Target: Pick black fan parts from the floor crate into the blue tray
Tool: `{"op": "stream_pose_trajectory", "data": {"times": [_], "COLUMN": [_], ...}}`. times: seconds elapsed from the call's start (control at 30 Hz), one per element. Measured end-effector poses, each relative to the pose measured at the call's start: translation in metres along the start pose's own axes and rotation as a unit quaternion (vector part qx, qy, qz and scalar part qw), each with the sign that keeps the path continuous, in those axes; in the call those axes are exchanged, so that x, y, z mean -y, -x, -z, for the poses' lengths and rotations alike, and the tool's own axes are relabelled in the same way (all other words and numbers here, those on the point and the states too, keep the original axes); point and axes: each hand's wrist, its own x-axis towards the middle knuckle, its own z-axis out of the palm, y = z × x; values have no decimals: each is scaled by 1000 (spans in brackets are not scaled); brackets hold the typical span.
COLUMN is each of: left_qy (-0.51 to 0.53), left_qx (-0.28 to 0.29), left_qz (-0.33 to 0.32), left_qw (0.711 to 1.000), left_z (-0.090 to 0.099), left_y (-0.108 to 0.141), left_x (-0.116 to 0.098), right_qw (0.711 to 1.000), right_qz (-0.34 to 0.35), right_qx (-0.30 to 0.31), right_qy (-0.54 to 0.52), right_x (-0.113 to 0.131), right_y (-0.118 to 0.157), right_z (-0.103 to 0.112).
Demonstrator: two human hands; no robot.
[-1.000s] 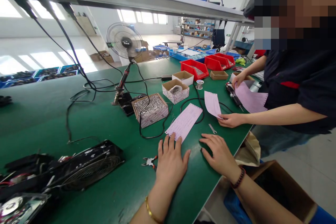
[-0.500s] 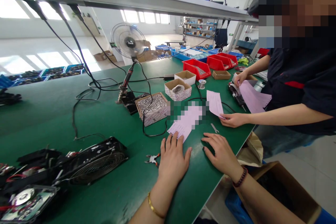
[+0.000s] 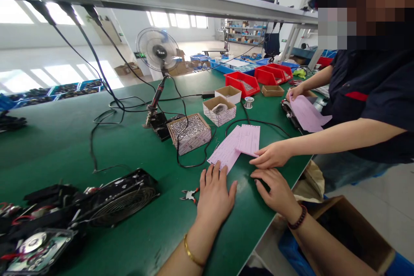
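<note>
My left hand (image 3: 216, 196) lies flat on the green table, fingers spread, its fingertips at the lower edge of a pink printed sheet (image 3: 223, 150). Beside its thumbless side is a pair of cutting pliers (image 3: 189, 195) with orange handles, partly hidden by the hand. My right hand (image 3: 274, 192) rests near the table edge, fingers loosely stretched and holding nothing. Just above it, a co-worker's hand (image 3: 270, 155) holds the corner of a second pink sheet (image 3: 249, 138), which overlaps the first. The co-worker's other hand (image 3: 295, 92) grips another pink sheet (image 3: 308, 114).
A box of small metal parts (image 3: 190, 131) stands beyond the sheets, near a soldering iron (image 3: 157, 95) in its stand. Red bins (image 3: 241, 84) and a solder spool (image 3: 248, 102) are farther back. Black fan assemblies (image 3: 119, 202) lie left. A cardboard box (image 3: 365, 233) stands below the edge.
The co-worker's nearer hand has moved left and toward me, lowering its pink sheet over the one under my left fingertips. The small wrench near my right hand is now hidden. My hands have barely moved.
</note>
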Motion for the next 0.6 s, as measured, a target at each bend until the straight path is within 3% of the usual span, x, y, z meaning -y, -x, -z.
{"op": "stream_pose_trajectory", "data": {"times": [0.1,0.23,0.43,0.6], "left_qy": [5,13,16,18], "left_qx": [1,-4,-8,-1], "left_qz": [1,5,2,-1], "left_qw": [1000,1000,1000,1000], "left_z": [0,2,4,4], "left_y": [-1,-2,-1,-2], "left_x": [0,-1,-3,-3], "right_qw": [999,1000,988,984], "right_qz": [26,5,-15,-35], "right_qx": [-24,-30,106,138], "right_qy": [-22,10,114,107], "right_x": [6,5,0,44], "right_y": [3,-2,-12,-5], "right_z": [5,9,2,-6]}}
